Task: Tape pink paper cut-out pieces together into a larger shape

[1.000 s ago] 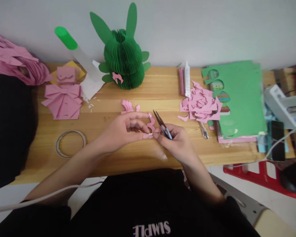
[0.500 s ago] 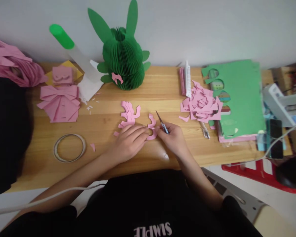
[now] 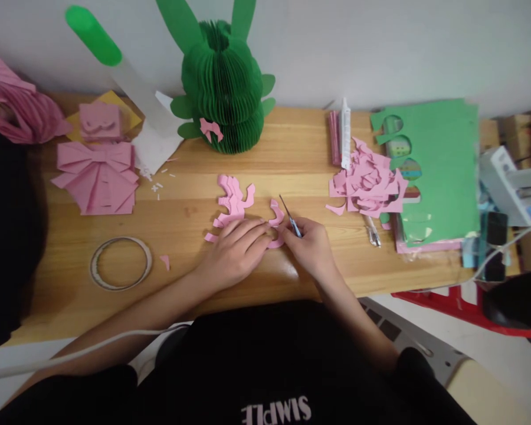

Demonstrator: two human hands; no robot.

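Note:
A small curved pink paper cut-out (image 3: pixel 277 241) lies between my hands, partly covered by the fingers. My left hand (image 3: pixel 236 251) rests low over the table, its fingertips closed on the cut-out's left side. At the other side my right hand (image 3: pixel 310 245) pinches it with thumb and finger. That same hand also holds a slim tool (image 3: pixel 294 226) with a dark pointed blade and pale-blue body, pointing away from me. Just beyond my left hand sits a stack of wavy pink cut-outs (image 3: pixel 230 198).
A green honeycomb-paper figure (image 3: pixel 223 88) stands at the back. Pink scraps (image 3: pixel 367 180), a glue tube (image 3: pixel 346 133) and green sheets (image 3: pixel 442 171) lie on the right. Leftward are a tape roll (image 3: pixel 98 274), a folded pink paper dress (image 3: pixel 100 177) and a green-capped tube (image 3: pixel 92 35).
The view has shifted slightly. My left fingers have moved a little right, over more of the cut-out. My right hand still holds the tool beside it.

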